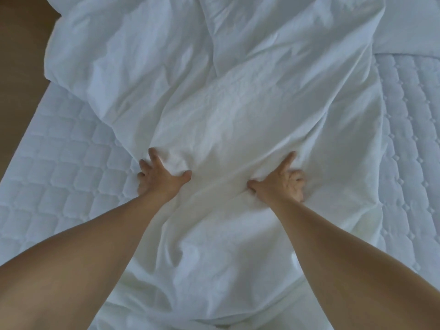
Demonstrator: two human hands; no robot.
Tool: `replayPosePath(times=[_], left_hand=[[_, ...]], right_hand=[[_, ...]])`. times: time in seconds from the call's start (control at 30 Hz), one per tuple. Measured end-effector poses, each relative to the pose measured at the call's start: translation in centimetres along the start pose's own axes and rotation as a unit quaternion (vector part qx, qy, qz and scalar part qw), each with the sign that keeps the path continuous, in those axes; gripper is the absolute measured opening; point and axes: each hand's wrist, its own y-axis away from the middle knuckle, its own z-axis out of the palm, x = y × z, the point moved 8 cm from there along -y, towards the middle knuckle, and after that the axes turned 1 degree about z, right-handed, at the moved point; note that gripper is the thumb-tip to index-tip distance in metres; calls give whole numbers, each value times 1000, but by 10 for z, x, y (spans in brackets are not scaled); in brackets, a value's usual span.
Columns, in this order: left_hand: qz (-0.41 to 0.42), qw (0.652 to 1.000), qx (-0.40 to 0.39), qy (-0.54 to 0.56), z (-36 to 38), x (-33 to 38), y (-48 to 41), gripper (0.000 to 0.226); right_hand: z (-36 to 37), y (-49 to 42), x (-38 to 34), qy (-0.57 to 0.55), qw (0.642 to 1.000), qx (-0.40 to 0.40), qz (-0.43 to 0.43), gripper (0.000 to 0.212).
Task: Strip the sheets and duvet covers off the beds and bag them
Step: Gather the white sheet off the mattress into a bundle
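Seen from the head camera, the white duvet cover (pixel 238 110) lies crumpled along the middle of the bed. Its long axis runs from the near edge straight away from the person. It is broad and puffed at the far end, and its far left corner spills past the bed's edge over the brown floor (pixel 21 44). Creases fan away from where the hands meet the cloth.

The left hand (pixel 159 178) rests splayed on the cover. Its fingers are spread and fairly straight, the tips are sunk into the fabric, and a ridge of cloth is bunched between thumb and forefinger. The right hand (pixel 281 184) grips a fold, with the thumb tucked under, the forefinger stretched forward and the other fingers curled into the cloth.

Bare quilted mattress (pixel 59 158) shows on both sides of the cover.
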Motion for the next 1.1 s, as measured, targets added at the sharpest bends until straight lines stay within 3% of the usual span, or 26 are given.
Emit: replayPosePath(times=[0.13, 0.23, 0.33, 0.4, 0.53, 0.83, 0.93, 1.1], left_hand=[[-35, 998, 3, 51, 3, 8, 3, 102], [30, 998, -11, 56, 0, 26, 13, 54], [72, 984, -67, 147, -10, 52, 32, 12], [69, 973, -83, 204, -30, 75, 44, 19], [111, 952, -65, 277, -98, 139, 81, 17], [236, 924, 11, 301, -212, 194, 184, 32], [275, 917, 46, 285, -223, 188, 224, 50], [267, 920, 31, 286, -177, 120, 282, 54]], right_hand=[[4, -5, -5, -54, 998, -2, -12, 118], [5, -2, -11, -72, 996, -18, -55, 72], [-11, 8, -17, -92, 991, -11, -99, 31], [-37, 17, -20, -116, 987, 4, -115, 18], [-113, 43, -27, -189, 967, 77, -153, 11], [-254, 149, -40, -348, 878, 188, -270, 17], [-267, 191, -28, -391, 851, 181, -301, 19], [-205, 254, 13, -364, 860, 161, -320, 9]])
